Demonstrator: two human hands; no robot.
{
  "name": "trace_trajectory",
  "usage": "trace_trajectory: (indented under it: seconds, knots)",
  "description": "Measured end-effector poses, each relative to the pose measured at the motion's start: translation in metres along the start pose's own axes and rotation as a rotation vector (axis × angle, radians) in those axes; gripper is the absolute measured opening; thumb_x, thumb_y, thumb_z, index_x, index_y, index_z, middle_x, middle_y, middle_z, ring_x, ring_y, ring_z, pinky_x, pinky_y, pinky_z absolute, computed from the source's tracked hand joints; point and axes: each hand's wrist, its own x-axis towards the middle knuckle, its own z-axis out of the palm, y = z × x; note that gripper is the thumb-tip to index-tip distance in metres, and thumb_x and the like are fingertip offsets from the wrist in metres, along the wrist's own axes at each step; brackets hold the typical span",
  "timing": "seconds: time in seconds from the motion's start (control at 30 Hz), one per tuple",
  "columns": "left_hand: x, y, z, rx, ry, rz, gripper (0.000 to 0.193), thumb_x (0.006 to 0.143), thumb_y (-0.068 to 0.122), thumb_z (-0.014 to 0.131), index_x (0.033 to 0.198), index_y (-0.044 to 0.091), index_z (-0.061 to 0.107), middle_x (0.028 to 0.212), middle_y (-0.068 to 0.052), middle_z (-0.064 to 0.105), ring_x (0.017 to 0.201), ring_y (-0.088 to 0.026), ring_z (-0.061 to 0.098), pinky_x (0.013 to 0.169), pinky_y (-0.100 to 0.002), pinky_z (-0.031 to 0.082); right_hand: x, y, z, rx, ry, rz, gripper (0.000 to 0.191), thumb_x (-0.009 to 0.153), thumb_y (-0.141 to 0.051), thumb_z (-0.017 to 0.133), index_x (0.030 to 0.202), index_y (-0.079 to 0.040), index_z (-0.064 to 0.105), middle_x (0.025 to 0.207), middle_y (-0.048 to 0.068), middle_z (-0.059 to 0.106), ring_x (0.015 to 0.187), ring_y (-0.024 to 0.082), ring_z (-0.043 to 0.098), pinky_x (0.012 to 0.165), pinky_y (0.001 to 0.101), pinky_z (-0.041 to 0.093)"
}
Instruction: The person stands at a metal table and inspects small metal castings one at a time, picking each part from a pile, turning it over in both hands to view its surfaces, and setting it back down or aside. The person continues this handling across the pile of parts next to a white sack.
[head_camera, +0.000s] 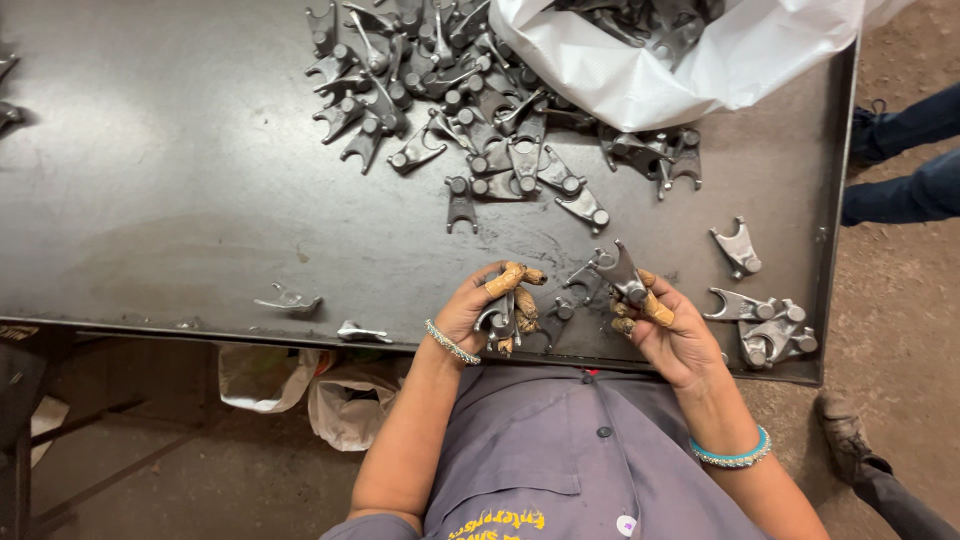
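At the near edge of the dark metal surface (180, 200), the left hand (480, 310) grips one forked metal casting (497, 320) while the right hand (665, 335) holds another casting (622, 275) raised. Turning each piece slowly under firm fingertip pressure would likely steady the check. A small sorted group (765, 330) lies to the right.

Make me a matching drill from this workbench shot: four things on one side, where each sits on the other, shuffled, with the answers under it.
Things:
1. white plastic bag
2. big heap of forked metal parts
3. small group of forked parts
4. forked part in the right hand

Places:
A. table's near right corner
B. held just above the table's near edge
C. table's far right, parts inside it
D. far middle of the table

Pairs: 1-C, 2-D, 3-A, 4-B
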Motion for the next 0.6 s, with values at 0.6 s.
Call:
trace_trajectory:
  seconds: [0.6]
  knots:
    - [0.014, -0.03, 0.009, 0.253, -0.062, 0.108, 0.022, 0.096, 0.011, 0.076, 0.111, -0.004, 0.07, 0.096, -0.011, 0.074, 0.082, -0.016, 0.074, 0.073, -0.032, 0.064, -0.01, -0.008, 0.021, -0.352, -0.085, 0.052, 0.046, 0.095, -0.015, 0.073, 0.133, 0.006, 0.06, 0.106, 0.012, 0.068, 0.087, 0.021, 0.064, 0.07, 0.0362, 0.055]
